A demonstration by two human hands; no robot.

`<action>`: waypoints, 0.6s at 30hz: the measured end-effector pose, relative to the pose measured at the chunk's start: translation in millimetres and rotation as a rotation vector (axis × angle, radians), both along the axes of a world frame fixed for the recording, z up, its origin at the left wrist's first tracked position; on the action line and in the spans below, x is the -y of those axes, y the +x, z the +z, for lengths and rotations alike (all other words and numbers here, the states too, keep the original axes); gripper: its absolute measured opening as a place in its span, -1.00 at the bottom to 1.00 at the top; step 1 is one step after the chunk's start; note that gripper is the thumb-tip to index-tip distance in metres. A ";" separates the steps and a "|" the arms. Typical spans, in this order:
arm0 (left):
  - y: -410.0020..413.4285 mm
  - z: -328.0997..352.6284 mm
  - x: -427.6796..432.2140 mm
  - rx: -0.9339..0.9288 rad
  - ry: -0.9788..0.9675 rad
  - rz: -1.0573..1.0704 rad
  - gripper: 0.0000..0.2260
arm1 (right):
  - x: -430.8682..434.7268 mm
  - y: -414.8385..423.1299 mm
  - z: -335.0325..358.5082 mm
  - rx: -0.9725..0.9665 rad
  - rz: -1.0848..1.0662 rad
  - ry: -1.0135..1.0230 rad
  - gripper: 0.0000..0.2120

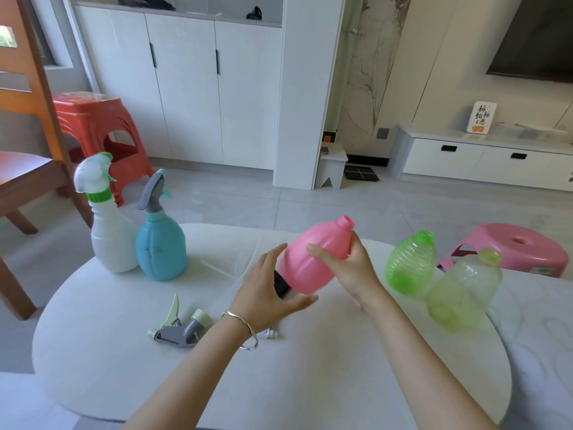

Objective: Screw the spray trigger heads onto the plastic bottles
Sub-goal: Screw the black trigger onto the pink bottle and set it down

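A pink bottle (313,259) with no head is tilted in the air above the white table (124,367), its open neck pointing up and right. My right hand (347,268) grips it near the neck. My left hand (269,290) cups its base, fingers spread. A white bottle (110,237) and a blue bottle (161,246) stand at the left with trigger heads on. A green ribbed bottle (409,265) and a pale clear bottle (462,290) sit at the right without heads. A grey-and-green trigger head (179,330) lies on the table near my left wrist.
A dark object (281,287) lies behind my left hand, mostly hidden. Part of another small head (268,334) peeks out under my left wrist. A pink stool (511,249) stands beyond the table at the right, red stools (96,135) and a wooden chair (28,169) at the left.
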State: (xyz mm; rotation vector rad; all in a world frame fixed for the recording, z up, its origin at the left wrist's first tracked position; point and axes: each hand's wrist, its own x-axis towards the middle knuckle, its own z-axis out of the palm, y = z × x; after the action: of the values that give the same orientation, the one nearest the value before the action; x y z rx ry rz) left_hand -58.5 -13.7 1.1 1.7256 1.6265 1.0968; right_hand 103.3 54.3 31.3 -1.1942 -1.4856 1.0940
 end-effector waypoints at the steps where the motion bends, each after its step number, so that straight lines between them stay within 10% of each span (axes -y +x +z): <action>1: -1.7 2.7 0.7 0.011 0.038 0.012 -0.08 | 5.6 -9.7 6.3 -0.020 0.062 -0.007 -0.37; 9: -65.3 23.5 13.2 0.156 0.138 0.178 -0.22 | 16.1 -35.7 3.3 -0.030 0.415 -0.158 -0.29; 18: -120.2 16.5 36.2 0.162 0.122 0.241 -0.23 | 3.5 -45.7 -65.5 0.573 0.361 0.019 -0.56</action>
State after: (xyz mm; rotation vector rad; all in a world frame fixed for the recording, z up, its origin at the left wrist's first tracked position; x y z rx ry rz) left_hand -178.7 -49.9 17.6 1.4961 1.7267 1.4380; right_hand 57.6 50.8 -34.2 -1.3249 -2.2135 1.0059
